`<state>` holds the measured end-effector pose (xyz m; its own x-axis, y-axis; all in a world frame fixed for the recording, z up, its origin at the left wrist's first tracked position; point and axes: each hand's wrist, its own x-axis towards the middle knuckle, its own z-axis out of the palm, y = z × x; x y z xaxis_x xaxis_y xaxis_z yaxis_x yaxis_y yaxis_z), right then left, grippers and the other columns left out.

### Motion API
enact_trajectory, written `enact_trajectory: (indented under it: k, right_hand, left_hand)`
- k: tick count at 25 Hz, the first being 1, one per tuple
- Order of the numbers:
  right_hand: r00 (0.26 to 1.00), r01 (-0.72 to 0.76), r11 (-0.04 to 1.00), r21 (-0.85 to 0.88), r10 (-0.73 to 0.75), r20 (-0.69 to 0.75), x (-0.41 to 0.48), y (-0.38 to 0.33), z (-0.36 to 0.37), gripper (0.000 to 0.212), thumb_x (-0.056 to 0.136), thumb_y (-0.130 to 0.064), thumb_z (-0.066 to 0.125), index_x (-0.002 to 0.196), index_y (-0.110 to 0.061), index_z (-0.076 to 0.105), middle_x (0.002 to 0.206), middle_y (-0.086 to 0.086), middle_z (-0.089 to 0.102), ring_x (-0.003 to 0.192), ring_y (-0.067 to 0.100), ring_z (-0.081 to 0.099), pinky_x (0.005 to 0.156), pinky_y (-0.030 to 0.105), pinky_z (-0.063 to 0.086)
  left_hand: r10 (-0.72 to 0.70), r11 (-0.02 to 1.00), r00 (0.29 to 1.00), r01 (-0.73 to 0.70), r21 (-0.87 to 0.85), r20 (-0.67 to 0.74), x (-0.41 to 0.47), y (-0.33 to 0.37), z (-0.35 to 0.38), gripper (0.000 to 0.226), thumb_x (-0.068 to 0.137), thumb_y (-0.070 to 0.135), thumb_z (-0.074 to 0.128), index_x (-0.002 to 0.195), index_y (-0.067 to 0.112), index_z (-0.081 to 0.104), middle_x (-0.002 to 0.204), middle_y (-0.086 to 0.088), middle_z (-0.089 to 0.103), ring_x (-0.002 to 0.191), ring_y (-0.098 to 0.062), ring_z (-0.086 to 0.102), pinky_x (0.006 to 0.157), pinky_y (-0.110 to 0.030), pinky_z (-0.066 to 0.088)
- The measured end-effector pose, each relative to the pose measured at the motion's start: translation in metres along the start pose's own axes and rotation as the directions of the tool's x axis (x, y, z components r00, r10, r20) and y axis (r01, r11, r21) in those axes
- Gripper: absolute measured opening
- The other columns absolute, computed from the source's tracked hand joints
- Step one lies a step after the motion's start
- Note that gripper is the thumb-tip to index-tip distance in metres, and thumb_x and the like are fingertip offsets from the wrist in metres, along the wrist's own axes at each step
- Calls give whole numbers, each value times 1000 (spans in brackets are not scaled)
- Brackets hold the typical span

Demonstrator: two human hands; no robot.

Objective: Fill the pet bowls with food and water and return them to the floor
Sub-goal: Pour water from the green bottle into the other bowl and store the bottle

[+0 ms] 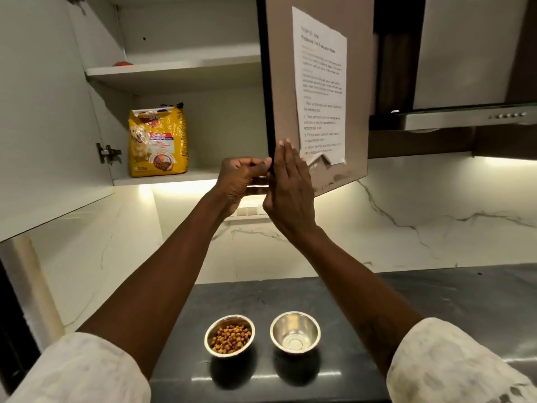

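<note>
An open wall cabinet (174,82) fills the upper left, its white shelves bare apart from a yellow bag of pet food (157,141) standing upright on the lower shelf and a small red object (123,64) on the shelf above, too blurred to identify. The cabinet door (319,82) swings out toward the camera, edge-on, with a printed sheet of paper (319,88) stuck to its outer face. To the right sits a range hood (465,119), and a white marbled backsplash (406,213) runs behind everything, lit from under the cabinets.

Below lies the dark surface (436,309). Both arms reach up from white sleeves (453,367) to the lower edge of the door. The left hand (241,178) is curled loosely, its fingertips touching the door's dark edge from the cabinet side. The right hand (287,187) is flat and open, fingers straight and together, pressed against the door's outer face beside the paper; it appears to grip nothing.

Near the front of the surface stand two small steel bowls side by side, close but apart. The left bowl (229,335) holds brown kibble (231,338); the right bowl (295,333) looks empty and dry.
</note>
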<state>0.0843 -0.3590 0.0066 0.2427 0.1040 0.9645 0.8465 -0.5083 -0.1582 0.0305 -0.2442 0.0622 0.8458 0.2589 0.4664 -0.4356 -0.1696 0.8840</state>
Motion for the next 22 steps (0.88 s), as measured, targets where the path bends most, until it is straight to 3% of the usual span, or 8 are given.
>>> enact_trajectory:
  k: [4, 8, 11, 15, 18, 22]
  right_hand:
    - [992, -72, 997, -28, 68, -108, -12, -8, -32, 89, 78, 16, 58, 159, 5, 22, 165, 26, 28, 154, 41, 26, 127, 46, 20]
    - [990, -23, 968, -251, -13, -137, -15, 6, -69, 81, 81, 14, 47, 158, 6, 24, 166, 31, 21, 155, 45, 18, 128, 51, 16]
    - [992, 27, 905, -424, -76, -98, -16, 21, -99, 77, 82, 6, 39, 158, 7, 25, 166, 30, 21, 156, 44, 19, 128, 49, 9]
    - [998, 32, 833, -553, -52, -21, -13, 40, -127, 74, 94, -16, 42, 160, 7, 16, 169, 29, 11, 159, 40, 8, 130, 48, 4]
    - [1000, -13, 818, -575, 13, -4, -11, 52, -144, 94, 91, -39, 55, 161, 5, 11, 170, 27, 7, 159, 39, 4, 129, 49, 0]
    - [999, 37, 839, -542, -23, 34, -14, 78, -155, 101, 89, -48, 60, 162, 3, 12, 171, 24, 8, 160, 36, 6, 130, 47, 3]
  left_hand:
    - [24, 1000, 996, -23, -13, 88, -18, 12, 36, 13, 97, 16, 73, 92, 4, 76, 82, -6, 78, 73, -20, 75, 62, -30, 59]
    - [40, 999, 989, -35, -34, 143, -28, 18, 76, 11, 97, 13, 72, 89, 8, 76, 80, -6, 76, 71, -14, 72, 61, -28, 57]
    - [56, 997, 982, -44, -68, 180, -35, 20, 109, 16, 98, 4, 65, 92, 9, 78, 82, -5, 76, 70, -13, 71, 59, -26, 57]
    - [73, 990, 983, -50, -135, 171, -39, 16, 151, 28, 99, -5, 57, 102, 9, 80, 97, -9, 79, 87, -18, 72, 79, -31, 61]
    - [47, 989, 987, -25, -143, 152, -40, 12, 175, 25, 101, -5, 54, 113, -3, 75, 100, -13, 77, 84, -18, 71, 73, -24, 62]
    - [29, 992, 992, -13, -126, 122, -38, 6, 198, 28, 100, -9, 51, 120, -12, 70, 109, -19, 72, 93, -26, 64, 75, -23, 60]
